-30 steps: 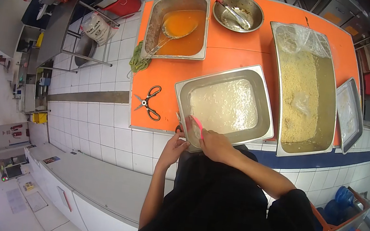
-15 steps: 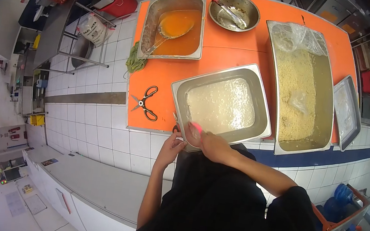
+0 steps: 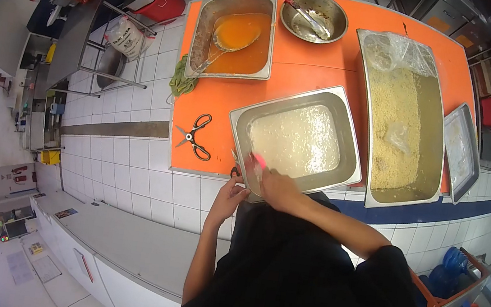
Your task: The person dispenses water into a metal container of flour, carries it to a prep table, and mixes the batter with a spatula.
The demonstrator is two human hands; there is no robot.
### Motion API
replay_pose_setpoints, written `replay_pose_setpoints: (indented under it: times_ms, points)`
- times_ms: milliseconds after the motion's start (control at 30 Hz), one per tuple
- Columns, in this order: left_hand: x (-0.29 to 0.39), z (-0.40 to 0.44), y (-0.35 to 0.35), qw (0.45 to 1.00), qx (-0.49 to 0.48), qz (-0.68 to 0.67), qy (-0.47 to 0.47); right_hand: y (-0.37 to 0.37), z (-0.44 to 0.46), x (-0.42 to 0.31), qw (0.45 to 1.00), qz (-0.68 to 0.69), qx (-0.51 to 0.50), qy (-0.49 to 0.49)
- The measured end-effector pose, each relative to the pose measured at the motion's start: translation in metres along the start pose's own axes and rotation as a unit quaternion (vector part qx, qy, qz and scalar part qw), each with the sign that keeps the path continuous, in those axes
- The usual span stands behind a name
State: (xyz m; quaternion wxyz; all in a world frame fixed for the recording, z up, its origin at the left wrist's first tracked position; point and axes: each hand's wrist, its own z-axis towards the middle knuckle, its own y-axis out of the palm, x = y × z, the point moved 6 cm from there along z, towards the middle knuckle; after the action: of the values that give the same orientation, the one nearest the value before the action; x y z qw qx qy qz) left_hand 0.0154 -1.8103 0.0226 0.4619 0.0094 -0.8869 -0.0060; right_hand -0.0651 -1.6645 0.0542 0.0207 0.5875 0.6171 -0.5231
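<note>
A rectangular steel pan (image 3: pixel 347 147) of pale, wet, lumpy mixture (image 3: pixel 294 138) sits tilted at the near edge of the orange table. My left hand (image 3: pixel 227 201) has its fingers closed on the rim at the pan's near left corner. Inside that corner, my right hand (image 3: pixel 281 191) grips a small pink tool (image 3: pixel 259 160), its working end against the pan's inner wall; its exact kind is unclear. Partly hidden beside the left rim is a metal item with a dark handle (image 3: pixel 234 171). Open kitchen scissors (image 3: pixel 194 137) lie to the left.
Farther back stand a pan of orange liquid (image 3: pixel 272 44) with a wire skimmer (image 3: pixel 237 33), and a steel bowl (image 3: pixel 315 3) holding red-handled tongs (image 3: pixel 306 15). At right are a deep pan of yellowish grains (image 3: pixel 373 146) and a tray (image 3: pixel 460 152). A green cloth (image 3: pixel 183 77) hangs leftward.
My right hand has shifted slightly, and the pink tool has moved a little left and up along the pan's inner wall. My left hand stays at the corner.
</note>
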Motion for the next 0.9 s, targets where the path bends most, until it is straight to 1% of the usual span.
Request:
replay_pose_setpoints:
  times_ms: [67,200,267,433,500,567,633,667,733,767,833,867,900]
  points:
    - [-0.006,0.001,-0.001,1.0,-0.001,-0.023,0.002,0.003,0.034,0.016,0.993,0.024,0.112,0.016]
    - [0.003,-0.002,0.001,1.0,-0.001,-0.022,0.004,-0.006,0.063,0.04,0.991,0.034,0.129,0.029]
    - [0.007,-0.002,0.002,1.0,-0.005,-0.014,0.016,-0.019,0.067,0.058,0.983,0.053,0.167,0.059]
    - [-0.005,-0.002,-0.003,1.0,0.002,-0.02,0.01,-0.068,0.038,0.053,0.98,0.073,0.175,0.057]
    - [-0.008,-0.003,-0.003,1.0,0.006,-0.02,0.018,-0.076,0.032,0.057,0.968,0.157,0.193,0.043]
    - [-0.009,-0.004,-0.001,0.999,0.008,-0.027,0.028,-0.073,0.042,0.057,0.969,0.156,0.188,0.032]
    - [-0.002,-0.005,0.0,0.998,0.014,-0.039,0.039,-0.061,0.062,0.055,0.974,0.105,0.2,-0.023]
    - [0.0,-0.006,0.002,0.998,0.018,-0.05,0.046,-0.055,0.069,0.058,0.974,0.103,0.199,-0.023]
    - [-0.001,-0.007,0.0,0.998,0.019,-0.035,0.044,-0.047,0.078,0.057,0.979,-0.066,0.195,0.006]
    - [-0.002,-0.006,-0.001,0.999,0.021,-0.02,0.042,-0.045,0.078,0.061,0.978,-0.068,0.196,0.007]
    - [-0.006,-0.005,-0.003,0.999,0.017,-0.027,0.042,-0.042,0.07,0.064,0.972,-0.147,0.185,-0.004]
    - [-0.008,-0.003,-0.003,0.998,0.014,-0.031,0.043,-0.042,0.066,0.067,0.971,-0.153,0.184,-0.002]
    - [-0.01,-0.002,-0.004,0.998,0.012,-0.037,0.044,-0.042,0.06,0.067,0.97,-0.185,0.155,0.008]
